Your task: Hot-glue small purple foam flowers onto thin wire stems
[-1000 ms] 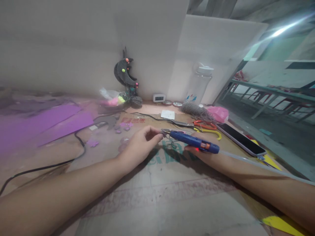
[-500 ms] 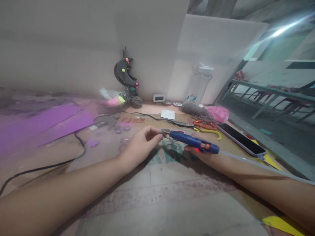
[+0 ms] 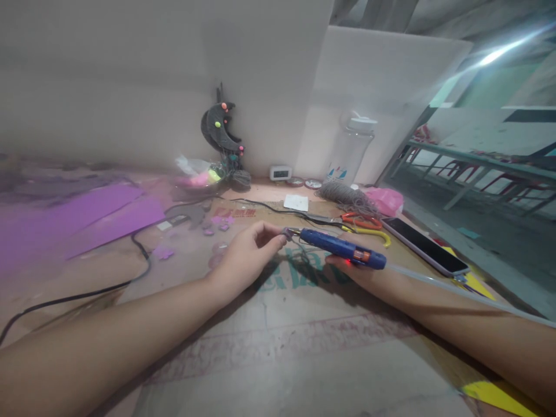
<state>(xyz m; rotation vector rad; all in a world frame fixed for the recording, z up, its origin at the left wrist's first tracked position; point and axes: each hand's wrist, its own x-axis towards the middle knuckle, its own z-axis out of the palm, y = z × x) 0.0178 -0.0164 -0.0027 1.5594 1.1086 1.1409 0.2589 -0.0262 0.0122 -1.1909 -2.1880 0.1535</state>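
Note:
My right hand [image 3: 347, 269] is closed round a blue glue gun [image 3: 336, 246], which lies nearly level and points left; a clear glue stick [image 3: 412, 277] trails from its back end. A red light glows on its underside. My left hand [image 3: 254, 249] pinches a small purple piece [image 3: 286, 233] between thumb and fingers, right at the metal nozzle. Whether nozzle and piece touch is too small to tell. Both hands are over a printed cardboard sheet [image 3: 278, 341]. Left of them lie several small purple flower cut-outs [image 3: 164, 252].
Purple sheets [image 3: 117, 217] and a black cable [image 3: 87, 293] lie left. At the back stand a grey crescent ornament [image 3: 217, 127], a small digital clock [image 3: 280, 172] and a clear bottle [image 3: 351, 147]. Grey yarn [image 3: 347, 196], orange-handled pliers [image 3: 360, 220] and a phone [image 3: 425, 246] lie right.
The glue gun has shifted very slightly, its nozzle remaining at the small purple piece. My left hand has barely moved and still pinches the piece.

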